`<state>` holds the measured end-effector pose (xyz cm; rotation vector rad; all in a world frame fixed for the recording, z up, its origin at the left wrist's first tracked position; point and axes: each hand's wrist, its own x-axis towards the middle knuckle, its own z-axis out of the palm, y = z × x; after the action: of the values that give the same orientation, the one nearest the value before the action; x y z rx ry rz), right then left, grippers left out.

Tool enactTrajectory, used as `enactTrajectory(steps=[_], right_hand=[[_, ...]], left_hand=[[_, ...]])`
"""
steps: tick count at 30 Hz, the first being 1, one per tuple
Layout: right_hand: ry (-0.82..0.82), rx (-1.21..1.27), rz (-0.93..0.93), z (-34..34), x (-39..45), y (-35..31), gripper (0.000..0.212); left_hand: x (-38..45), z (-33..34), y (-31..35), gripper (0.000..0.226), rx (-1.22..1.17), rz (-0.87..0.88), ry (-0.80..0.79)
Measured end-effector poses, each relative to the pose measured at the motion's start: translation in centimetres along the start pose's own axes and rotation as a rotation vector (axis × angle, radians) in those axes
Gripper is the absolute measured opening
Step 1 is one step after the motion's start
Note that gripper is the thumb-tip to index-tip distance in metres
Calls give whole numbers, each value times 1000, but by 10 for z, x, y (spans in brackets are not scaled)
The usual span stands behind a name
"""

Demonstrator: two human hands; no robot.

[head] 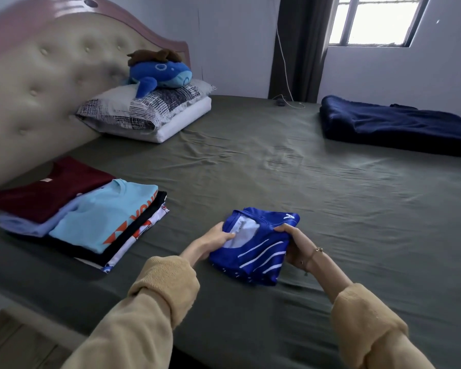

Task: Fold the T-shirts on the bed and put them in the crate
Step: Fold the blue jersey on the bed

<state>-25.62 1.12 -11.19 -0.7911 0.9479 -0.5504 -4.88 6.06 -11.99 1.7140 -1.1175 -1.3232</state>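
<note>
Both hands grip a folded blue T-shirt (258, 246) on the bed (304, 182). The left hand (213, 239) pinches its left edge, the right hand (294, 245) its right.

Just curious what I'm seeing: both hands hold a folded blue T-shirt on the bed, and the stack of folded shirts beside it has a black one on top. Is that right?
Not quite. The head view shows both hands, left and right, holding the folded blue T-shirt on the bed, but the stack is topped by a light blue shirt and a maroon shirt, not black.
</note>
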Motion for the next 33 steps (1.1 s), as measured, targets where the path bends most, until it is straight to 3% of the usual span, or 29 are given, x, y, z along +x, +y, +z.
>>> enactTrajectory(steps=[5, 8, 10, 12, 14, 17, 20, 24, 28, 31, 33], right_hand=[[-106, 32, -67, 69, 15, -4, 18], [-192, 28, -81, 121, 32, -7, 19], [-248, 35, -83, 156, 44, -7, 18], [-290, 35, -82, 191, 58, -7, 18], [-310, 5, -91, 230, 72, -6, 26], [-328, -86, -97, 275, 87, -9, 55], [-337, -154, -96, 311, 113, -5, 38], [-326, -191, -80, 334, 132, 4, 19], [-288, -390, -75, 339, 144, 14, 36], [-206, -477, -102, 333, 146, 20, 30], [-124, -529, -156, 329, 144, 19, 37]], left_hand=[[-21, -74, 9, 36, -7, 55, 123], [-38, -128, 14, 9, 12, 40, 258], [-50, -164, 15, 26, 38, 24, 370], [-66, -199, 14, 25, 66, 28, 446], [-79, -236, 9, 25, 74, 30, 507], [-90, -280, 0, 27, 122, 31, 612], [-95, -318, -11, 18, 174, 27, 691], [-91, -342, -26, 28, 225, 27, 740], [-81, -347, -46, 23, 267, -15, 751], [-72, -341, -60, 8, 311, -14, 758], [-66, -338, -68, 30, 393, -22, 788]])
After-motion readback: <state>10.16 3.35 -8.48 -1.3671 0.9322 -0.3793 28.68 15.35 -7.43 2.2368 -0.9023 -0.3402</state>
